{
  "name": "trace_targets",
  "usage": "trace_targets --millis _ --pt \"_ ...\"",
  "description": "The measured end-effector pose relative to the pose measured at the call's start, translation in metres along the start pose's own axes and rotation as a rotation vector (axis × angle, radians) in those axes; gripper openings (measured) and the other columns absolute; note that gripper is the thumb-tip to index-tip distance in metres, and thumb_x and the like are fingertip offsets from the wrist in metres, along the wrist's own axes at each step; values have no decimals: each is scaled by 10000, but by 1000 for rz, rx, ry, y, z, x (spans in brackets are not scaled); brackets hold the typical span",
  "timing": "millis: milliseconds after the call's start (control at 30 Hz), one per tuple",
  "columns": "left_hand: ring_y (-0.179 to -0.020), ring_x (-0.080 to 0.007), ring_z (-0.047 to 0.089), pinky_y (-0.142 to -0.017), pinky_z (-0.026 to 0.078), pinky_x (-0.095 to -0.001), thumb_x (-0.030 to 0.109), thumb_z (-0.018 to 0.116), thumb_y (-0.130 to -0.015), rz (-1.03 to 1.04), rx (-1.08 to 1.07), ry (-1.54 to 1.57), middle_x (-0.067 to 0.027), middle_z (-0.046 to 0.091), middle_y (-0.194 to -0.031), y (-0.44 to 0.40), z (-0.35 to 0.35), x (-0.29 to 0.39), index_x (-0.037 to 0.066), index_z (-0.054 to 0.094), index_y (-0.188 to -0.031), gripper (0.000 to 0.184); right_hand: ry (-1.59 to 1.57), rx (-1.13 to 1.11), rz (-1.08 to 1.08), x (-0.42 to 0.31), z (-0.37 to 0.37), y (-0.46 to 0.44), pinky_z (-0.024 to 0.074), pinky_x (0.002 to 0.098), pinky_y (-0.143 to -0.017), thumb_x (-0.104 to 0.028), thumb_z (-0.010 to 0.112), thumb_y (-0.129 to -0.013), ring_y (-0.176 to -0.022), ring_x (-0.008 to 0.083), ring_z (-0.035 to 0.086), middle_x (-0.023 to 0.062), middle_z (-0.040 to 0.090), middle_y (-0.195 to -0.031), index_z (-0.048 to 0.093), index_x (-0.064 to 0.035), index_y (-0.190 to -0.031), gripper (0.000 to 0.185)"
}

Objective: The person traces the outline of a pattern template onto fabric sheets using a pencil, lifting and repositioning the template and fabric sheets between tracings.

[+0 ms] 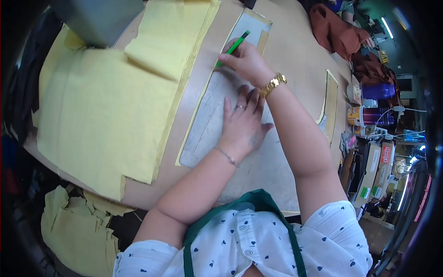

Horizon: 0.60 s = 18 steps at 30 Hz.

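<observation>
Across the tan desk [295,46], a long grey board [203,134] lies in front of me, a thin yellow edge showing along its left side. My left grip [244,124] is spread flat on the board, fingers apart, holding nothing. Beyond it, my right grip [249,60] is closed around a green pen [236,45], tilted, its lower end at the board's left edge. I see a layered yellow cloth [101,115] just beside the board on the left, and brown cloth [334,34] at the far right.
</observation>
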<state>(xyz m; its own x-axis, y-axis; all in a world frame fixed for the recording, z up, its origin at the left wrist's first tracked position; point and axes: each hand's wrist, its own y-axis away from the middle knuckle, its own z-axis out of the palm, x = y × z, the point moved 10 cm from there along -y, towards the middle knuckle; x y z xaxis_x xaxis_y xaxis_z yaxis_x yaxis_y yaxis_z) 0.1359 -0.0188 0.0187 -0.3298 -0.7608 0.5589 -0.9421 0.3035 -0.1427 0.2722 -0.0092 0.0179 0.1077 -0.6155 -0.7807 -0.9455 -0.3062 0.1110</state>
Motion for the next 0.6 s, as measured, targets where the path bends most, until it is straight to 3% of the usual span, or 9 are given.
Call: trace_targets --millis 267,367,500,533,600 --pt "-1281 -233 140 -956 161 -569 415 514 -770 -6 -21 47 -46 245 -1355 0 -5 0 66 329 -1278 644 -268 172 69 43 -82 -97 472 253 -573 -113 566 -811 -783 129 580 41 571 -832 468 -54 -859 123" --pt "-1281 -233 139 -955 162 -572 415 519 -767 -11 -38 56 -48 239 -1357 0 -2 -1 65 328 -1279 649 -360 366 67 62 -108 -122 489 263 -585 -104 554 -817 -801 142 590 53 585 -839 468 -52 -867 112" --pt "-1281 -234 140 -954 166 -571 409 534 -757 -14 -30 75 -58 244 -1353 -3 -4 -1 52 340 -1269 654 -307 490 -42 68 -119 -142 493 260 -575 -106 554 -818 -750 145 598 69 597 -810 483 -51 -883 111" --pt "-1281 -234 141 -954 167 -571 409 538 -753 -22 -31 87 -62 247 -1351 0 -3 -2 47 344 -1265 656 -112 591 -88 52 -126 -131 489 266 -578 -126 570 -811 -748 150 600 74 601 -812 515 -46 -882 121" --pt "-1279 -235 144 -962 157 -562 406 545 -748 -9 8 131 -69 261 -1343 3 -4 -3 41 354 -1257 655 -353 543 -150 34 -117 -117 478 256 -588 -154 586 -805 -748 151 601 64 606 -807 540 -44 -876 139"
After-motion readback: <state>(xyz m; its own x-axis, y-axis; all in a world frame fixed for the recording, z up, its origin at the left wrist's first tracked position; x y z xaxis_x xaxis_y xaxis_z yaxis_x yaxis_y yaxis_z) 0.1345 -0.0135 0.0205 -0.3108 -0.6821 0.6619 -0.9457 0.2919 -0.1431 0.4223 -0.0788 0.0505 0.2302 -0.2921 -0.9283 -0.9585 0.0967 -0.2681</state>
